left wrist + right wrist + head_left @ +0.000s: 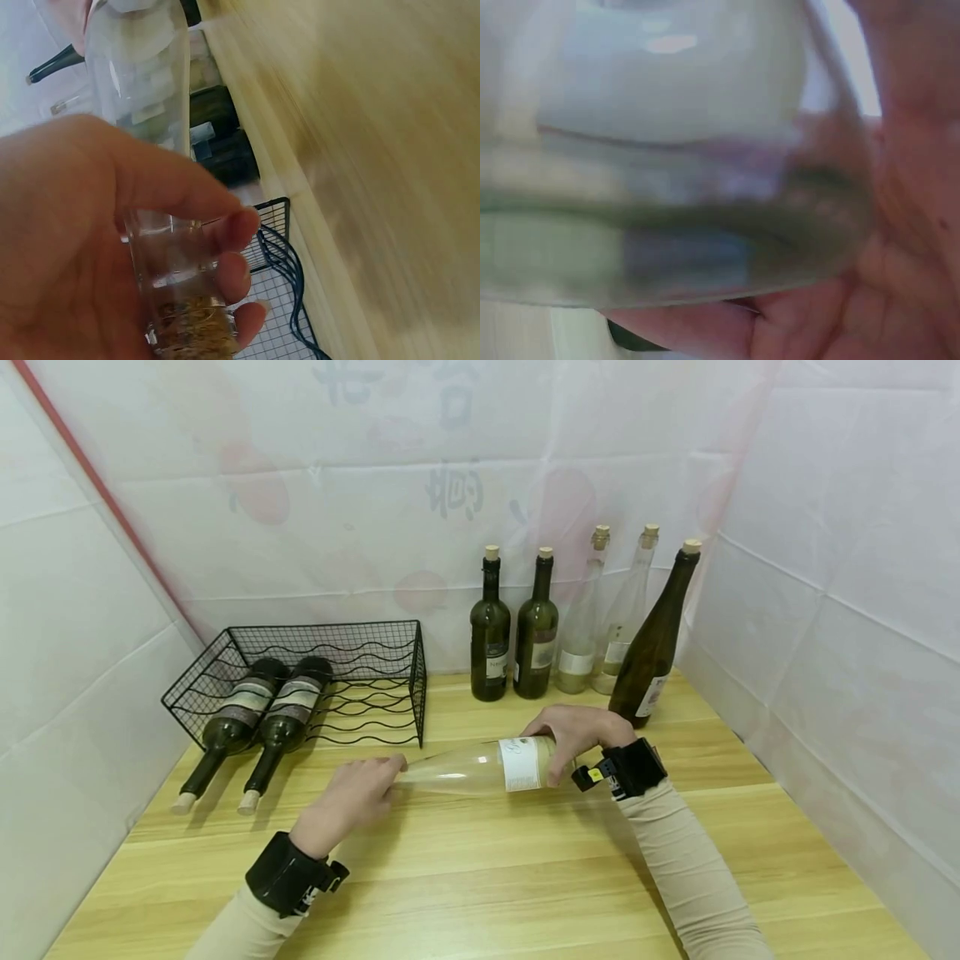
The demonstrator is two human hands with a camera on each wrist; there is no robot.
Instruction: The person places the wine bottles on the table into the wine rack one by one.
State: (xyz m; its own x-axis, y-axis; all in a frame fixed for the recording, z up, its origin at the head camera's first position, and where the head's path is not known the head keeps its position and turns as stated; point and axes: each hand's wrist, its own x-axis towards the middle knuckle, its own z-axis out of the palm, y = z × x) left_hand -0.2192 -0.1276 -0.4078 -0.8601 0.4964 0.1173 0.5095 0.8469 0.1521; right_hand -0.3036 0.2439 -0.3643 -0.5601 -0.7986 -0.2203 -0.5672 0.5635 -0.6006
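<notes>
A clear glass wine bottle (453, 774) with a white label (520, 764) is held on its side over the wooden table, neck to the left. My left hand (352, 797) curls its fingers round the neck; in the left wrist view the cork (195, 330) shows inside the bottle's mouth, near the fingertips. At the other end my right hand (581, 735) grips the bottle by its base, thumb on the near side and fingers over the top. The right wrist view is filled by the glass base (675, 187) against the palm.
At the left a black wire wine rack (420, 685) holds two dark corked bottles (296, 702), necks toward me. Along the back stand two dark green bottles (491, 647), two clear bottles (576, 647) and a tall brown bottle (652, 652), close behind my right hand. White sheets (337, 543) enclose the table (480, 877).
</notes>
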